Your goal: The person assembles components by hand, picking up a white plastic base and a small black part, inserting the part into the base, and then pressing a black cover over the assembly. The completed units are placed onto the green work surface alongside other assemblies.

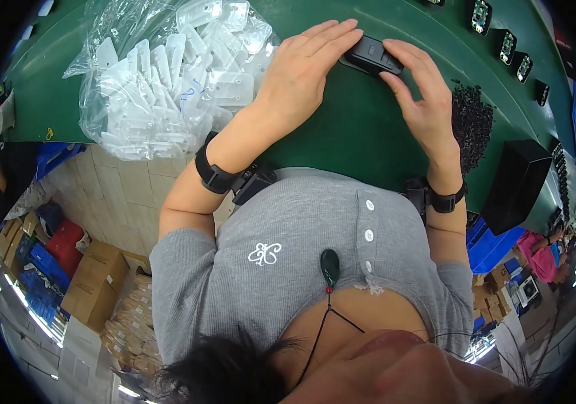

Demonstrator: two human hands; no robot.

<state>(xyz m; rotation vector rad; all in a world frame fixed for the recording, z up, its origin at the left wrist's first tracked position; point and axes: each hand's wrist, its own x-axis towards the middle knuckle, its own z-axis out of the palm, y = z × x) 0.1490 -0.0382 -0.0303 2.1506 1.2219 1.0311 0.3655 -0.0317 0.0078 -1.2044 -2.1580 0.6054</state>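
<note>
A black rectangular plastic case (373, 55) lies at the far middle of the table, between my two hands. My right hand (426, 91) grips its right end, thumb on the near edge and fingers on the far edge. From the other side, my left hand (305, 71) closes on the left end, its fingers long and held together; its thumb is hidden. Left of that hand, a clear plastic bag (93, 101) is full of translucent white flat plastic pieces (160, 87). A heap of small black parts (470, 124) lies beside my right wrist.
The green table (342, 128) curves across the far side. Several small black housings with circuit boards (507, 47) stand in a row at the far right. A black box (517, 182) stands at the right edge. Cardboard boxes (96, 283) are on the floor at left.
</note>
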